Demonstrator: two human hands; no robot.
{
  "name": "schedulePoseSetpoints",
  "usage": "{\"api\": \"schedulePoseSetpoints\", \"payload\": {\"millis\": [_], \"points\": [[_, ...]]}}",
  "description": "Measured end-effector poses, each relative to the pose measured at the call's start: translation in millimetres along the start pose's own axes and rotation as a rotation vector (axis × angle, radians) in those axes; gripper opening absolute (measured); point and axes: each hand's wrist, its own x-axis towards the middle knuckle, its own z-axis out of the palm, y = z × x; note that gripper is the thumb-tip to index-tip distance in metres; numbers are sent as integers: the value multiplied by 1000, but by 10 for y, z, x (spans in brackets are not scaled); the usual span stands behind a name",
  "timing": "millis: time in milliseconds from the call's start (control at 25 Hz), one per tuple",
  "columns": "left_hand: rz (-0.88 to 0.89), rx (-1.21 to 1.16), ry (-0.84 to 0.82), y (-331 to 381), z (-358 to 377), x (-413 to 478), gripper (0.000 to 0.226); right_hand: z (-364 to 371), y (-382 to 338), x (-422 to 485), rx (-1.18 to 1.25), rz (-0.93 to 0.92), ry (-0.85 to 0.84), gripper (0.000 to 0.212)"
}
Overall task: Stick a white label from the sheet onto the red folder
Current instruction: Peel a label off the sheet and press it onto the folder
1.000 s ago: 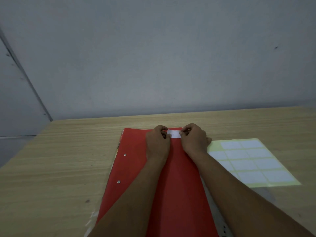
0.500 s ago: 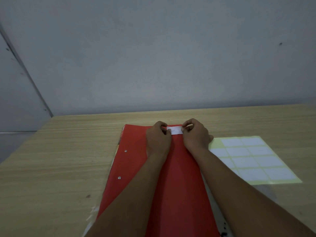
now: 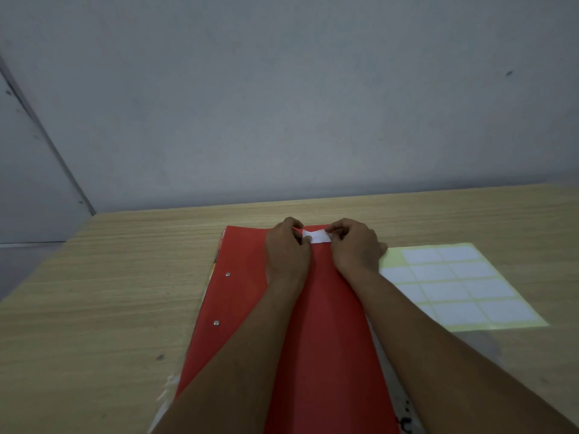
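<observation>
Both hands (image 3: 286, 252) (image 3: 355, 249) still pinch label (image 3: 317, 237), seemingly touching folder (image 3: 326, 324).

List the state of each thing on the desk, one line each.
White label: held at both ends over the folder's far edge.
Red folder: closed, flat on the desk.
Label sheet: flat, top-left label gone.
Left hand: pinching the label.
Right hand: pinching the label.

My forearms cover much of the red folder (image 3: 244, 296); its near end runs off the bottom edge. Faint writing on the label (image 3: 316, 238) is unreadable.
</observation>
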Motion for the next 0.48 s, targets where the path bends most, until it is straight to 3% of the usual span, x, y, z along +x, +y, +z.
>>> {"api": "schedulePoseSetpoints", "payload": {"millis": [480], "points": [[3,102,-32,-37,46,27,19,-25,-31,-63,-55,-53,17,18]]}}
